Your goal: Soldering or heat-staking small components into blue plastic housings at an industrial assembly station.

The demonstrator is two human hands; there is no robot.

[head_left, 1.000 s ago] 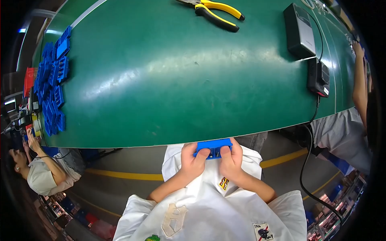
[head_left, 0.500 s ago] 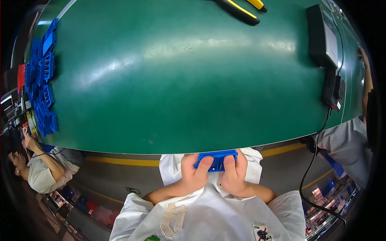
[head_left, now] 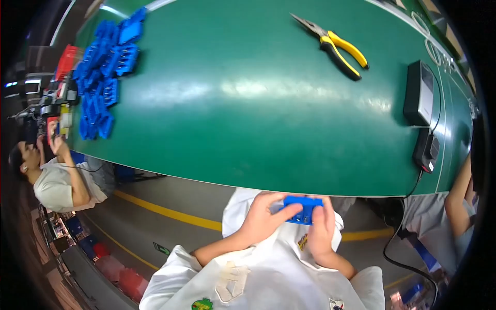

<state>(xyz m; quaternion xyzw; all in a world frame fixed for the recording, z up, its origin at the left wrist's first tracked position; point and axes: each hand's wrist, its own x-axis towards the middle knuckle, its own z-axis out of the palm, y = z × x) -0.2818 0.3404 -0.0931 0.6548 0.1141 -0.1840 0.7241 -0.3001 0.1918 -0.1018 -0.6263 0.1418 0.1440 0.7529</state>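
Note:
A small blue plastic housing (head_left: 304, 202) with open compartments is held over my lap, just off the table's near edge. My left hand (head_left: 264, 218) grips its left end, the thumb lying across the front. At the opposite end, my right hand (head_left: 322, 232) holds the housing with fingers pointing up along its side; some fingertips are hidden behind it. Small details inside the compartments are too fine to make out.
Long-nose pliers (head_left: 330, 44) with yellow and black handles lie on the green table (head_left: 248, 134). Several similar blue housings (head_left: 101, 77) are heaped at the left. A black-and-grey device (head_left: 419, 93) and corded black adapter (head_left: 426, 150) stand right. Other people sit at both sides.
My view has shifted, bringing the whole pliers into sight. My right thumb has left the housing's front, and that hand's fingers have straightened along its side. The left hand keeps its hold.

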